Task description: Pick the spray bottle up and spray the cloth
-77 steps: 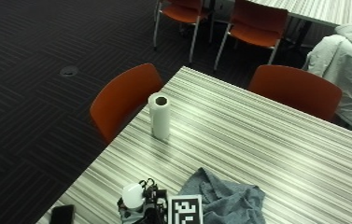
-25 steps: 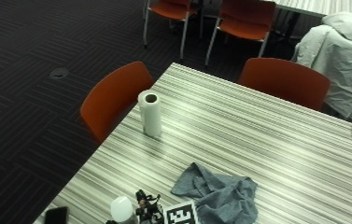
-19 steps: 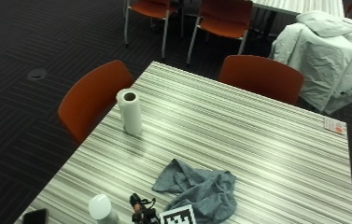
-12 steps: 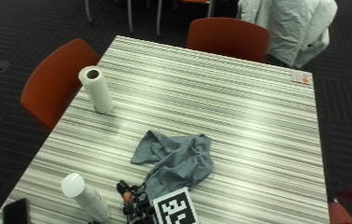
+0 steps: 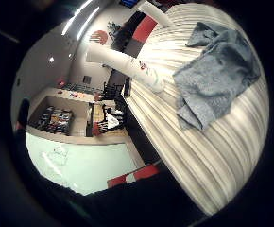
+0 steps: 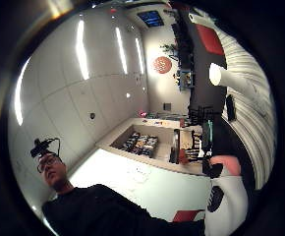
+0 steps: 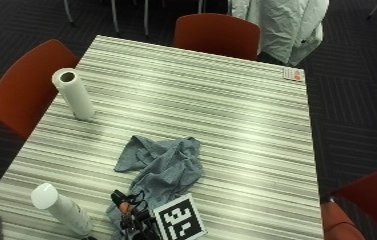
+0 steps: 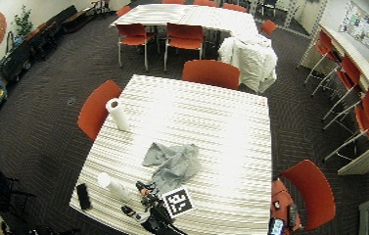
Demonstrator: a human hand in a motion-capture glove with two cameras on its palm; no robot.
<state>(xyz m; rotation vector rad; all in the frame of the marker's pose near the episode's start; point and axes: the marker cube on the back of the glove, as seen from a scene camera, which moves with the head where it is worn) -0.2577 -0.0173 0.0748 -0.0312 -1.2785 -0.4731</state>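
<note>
The white spray bottle (image 7: 59, 208) with a rounded cap stands upright near the table's front left corner. A crumpled grey cloth (image 7: 163, 165) lies to its right, in the front middle of the striped table (image 7: 248, 130). My gloved right hand (image 7: 133, 216) is at the front edge, between bottle and cloth, by the cloth's near end and about a hand's width from the bottle. Nothing shows in it. The little finger side palm view takes in the bottle (image 5: 127, 64) and cloth (image 5: 219, 71) on the table; the thumb side view shows the bottle (image 6: 237, 81) farther off.
A paper towel roll (image 7: 75, 94) stands upright at the table's left edge. A dark phone (image 8: 83, 196) lies at the front left corner and a small card (image 7: 293, 75) at the back right. Red chairs (image 7: 218, 35) ring the table, and one holds a pale jacket (image 7: 278, 25).
The outside camera has swung up to look more steeply down on the table. Bottle, cloth and roll keep their places, and my hand stays at the front edge.
</note>
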